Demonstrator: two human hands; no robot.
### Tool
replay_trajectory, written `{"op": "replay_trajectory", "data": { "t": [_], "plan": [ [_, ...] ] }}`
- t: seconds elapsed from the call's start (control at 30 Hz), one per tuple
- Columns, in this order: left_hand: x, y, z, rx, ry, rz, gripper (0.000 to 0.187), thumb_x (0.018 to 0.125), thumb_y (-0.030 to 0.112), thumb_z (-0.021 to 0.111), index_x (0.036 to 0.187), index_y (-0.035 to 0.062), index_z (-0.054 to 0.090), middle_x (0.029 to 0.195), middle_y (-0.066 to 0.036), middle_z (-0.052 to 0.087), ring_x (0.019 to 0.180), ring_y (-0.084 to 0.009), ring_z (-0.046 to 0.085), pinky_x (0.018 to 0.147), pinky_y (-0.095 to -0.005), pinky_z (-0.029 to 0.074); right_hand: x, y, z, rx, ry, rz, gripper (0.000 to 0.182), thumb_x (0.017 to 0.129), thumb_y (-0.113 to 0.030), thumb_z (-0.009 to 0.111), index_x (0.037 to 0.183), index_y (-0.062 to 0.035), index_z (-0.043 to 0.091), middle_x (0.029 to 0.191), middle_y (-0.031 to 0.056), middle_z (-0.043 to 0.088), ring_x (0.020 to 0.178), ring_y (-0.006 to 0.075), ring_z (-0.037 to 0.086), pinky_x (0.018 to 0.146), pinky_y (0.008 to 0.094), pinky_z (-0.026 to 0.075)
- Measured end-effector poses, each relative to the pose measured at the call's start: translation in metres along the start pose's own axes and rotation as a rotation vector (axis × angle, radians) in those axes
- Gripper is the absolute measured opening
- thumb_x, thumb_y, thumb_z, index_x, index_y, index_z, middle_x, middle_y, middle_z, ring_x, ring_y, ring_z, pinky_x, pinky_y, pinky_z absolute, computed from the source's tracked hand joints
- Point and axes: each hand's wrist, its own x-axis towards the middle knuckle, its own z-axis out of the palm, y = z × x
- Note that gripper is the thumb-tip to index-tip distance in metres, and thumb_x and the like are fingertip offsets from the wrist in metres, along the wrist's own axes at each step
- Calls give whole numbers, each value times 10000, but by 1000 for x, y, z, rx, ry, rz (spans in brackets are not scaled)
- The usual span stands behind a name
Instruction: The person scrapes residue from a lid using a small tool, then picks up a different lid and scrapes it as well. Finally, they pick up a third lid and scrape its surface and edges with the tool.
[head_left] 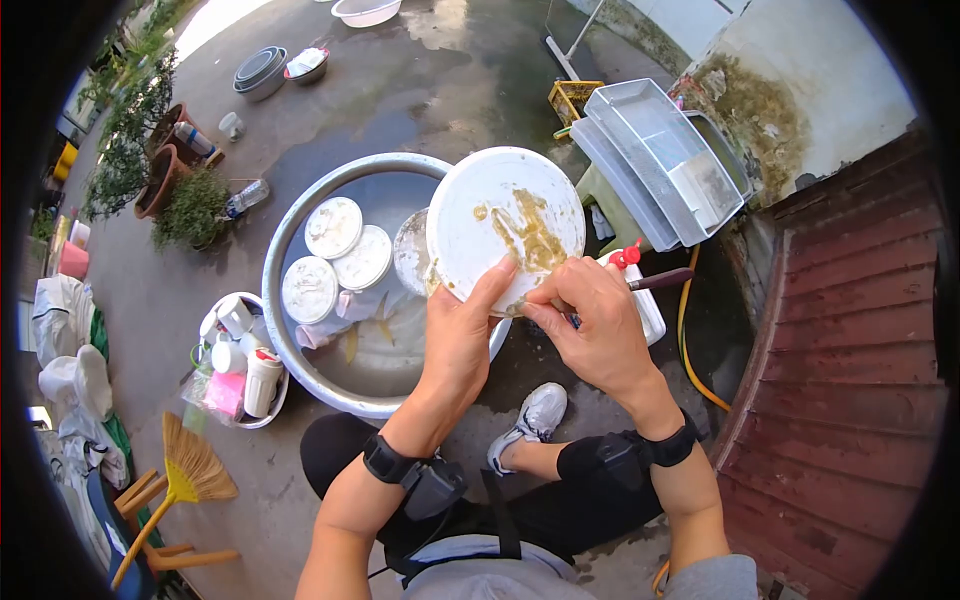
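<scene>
My left hand (458,335) is closed on the lower edge of a round white lid (465,210), thumb on its face. Yellow-brown residue is smeared over the lid's middle and right. My right hand (597,320) is closed, its fingertips pinched at the lid's lower right edge. From this hand a tool with a dark brown handle (662,280) sticks out to the right; its working end is hidden. Below the lid stands a wide metal basin (278,270) of water. In it are white lids (334,228) and a stained round piece (411,252), partly covered by the held lid.
A bowl of cups and bottles (262,385) stands left of the basin. Clear plastic bins (640,150) are stacked at the upper right, near a yellow hose (684,340). A broom (190,465) leans at lower left; potted plants (195,208) stand farther back.
</scene>
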Motion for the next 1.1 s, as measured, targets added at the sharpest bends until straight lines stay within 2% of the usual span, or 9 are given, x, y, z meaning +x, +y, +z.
{"op": "replay_trajectory", "data": {
  "t": [0.17, 0.23, 0.37, 0.67, 0.73, 0.8, 0.93, 1.03, 1.1],
  "plan": [
    [3, 4, 1, 44, -22, 5, 473, 894, 180, 661, 1279, -29, 485, 1180, -103, 619, 1029, -169, 635, 865, -295, 541, 2, 20, -14, -80, 87, 103, 153, 771, -137, 727, 785, -94, 581, 725, 14, 570, 706, 216, 538, 650, 360, 346],
    [3, 12, 0, 47, -11, -58, 444, 867, 117, 686, 1251, -34, 522, 1177, -116, 627, 1029, -172, 635, 878, -304, 532, 2, 25, -20, -104, 118, 105, 154, 772, -136, 729, 784, -95, 582, 716, 11, 567, 695, 212, 533, 649, 359, 344],
    [5, 17, 0, 92, -49, -76, 444, 863, 111, 688, 1246, -41, 524, 1164, -123, 635, 1021, -176, 640, 871, -301, 536, 3, 26, -26, -150, 157, 109, 151, 767, -129, 732, 777, -99, 584, 703, 5, 562, 687, 208, 531, 654, 355, 341],
    [32, 33, 10, 96, -101, -113, 447, 854, 196, 708, 1215, -15, 553, 1110, -121, 658, 959, -166, 667, 817, -297, 564, 8, 27, -28, -227, 231, 99, 140, 767, -129, 724, 782, -104, 587, 725, 5, 568, 718, 217, 542, 664, 359, 346],
    [41, 27, 11, 27, -74, -92, 420, 878, 220, 690, 1208, -4, 560, 1104, -109, 661, 962, -164, 666, 819, -297, 566, 9, 27, -23, -225, 213, 97, 137, 769, -129, 721, 783, -103, 586, 732, 6, 568, 724, 218, 542, 665, 361, 347],
    [44, 19, 12, -1, -28, -45, 412, 885, 226, 687, 1205, -4, 566, 1104, -101, 662, 955, -159, 666, 820, -292, 560, 9, 27, -16, -183, 222, 5, 146, 758, -105, 733, 748, -85, 589, 702, 23, 557, 667, 213, 530, 647, 350, 348],
    [53, 5, 10, -5, 70, 96, 384, 889, 219, 691, 1183, -8, 594, 1105, -86, 667, 930, -144, 663, 819, -272, 537, 11, 33, -19, -268, 195, 53, 143, 757, -102, 724, 739, -84, 583, 727, 20, 582, 712, 221, 550, 650, 354, 352],
    [58, 1, 11, 23, 92, 177, 371, 873, 200, 713, 1163, -10, 615, 1098, -84, 671, 929, -130, 652, 820, -263, 520, 12, 30, -10, -242, 167, -1, 144, 781, -131, 699, 773, -102, 558, 748, 20, 551, 739, 227, 535, 655, 368, 347],
    [58, 2, 9, 27, 90, 147, 369, 871, 195, 715, 1163, -10, 618, 1094, -82, 673, 939, -128, 647, 828, -264, 517, 12, 31, -8, -230, 163, -10, 142, 781, -133, 698, 777, -101, 559, 750, 21, 551, 744, 227, 536, 654, 368, 348]
  ]
}}
